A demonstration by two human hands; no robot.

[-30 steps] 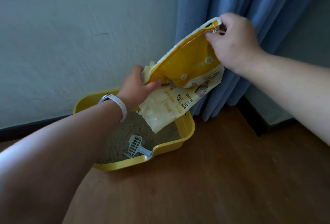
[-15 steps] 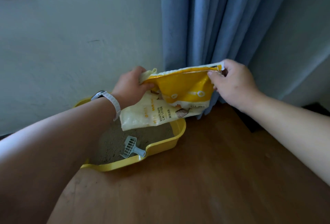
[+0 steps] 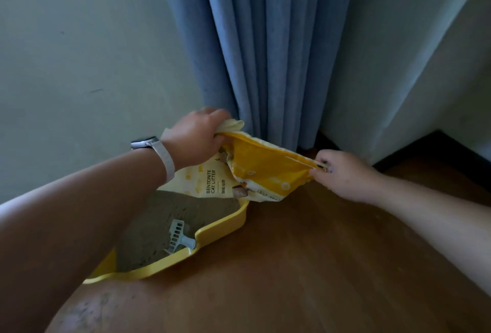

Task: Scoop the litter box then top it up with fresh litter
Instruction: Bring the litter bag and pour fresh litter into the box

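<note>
Both hands (image 3: pixel 196 139) gripping litter bag (image 3: pixel 265 170)

Two hands (image 3: pixel 195 140) (image 3: pixel 345 177), one litter bag (image 3: pixel 265 170), one litter box (image 3: pixel 221 222), one scoop (image 3: pixel 176 235)

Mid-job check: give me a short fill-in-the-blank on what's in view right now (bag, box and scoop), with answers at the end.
The left hand and right hand both grip the cat litter bag, printed "BENTONITE CAT ____".
The grey scoop lies inside the ____ litter box.
Behind the bag hangs a ____ curtain.
Missing words: LITTER; yellow; blue.
</note>
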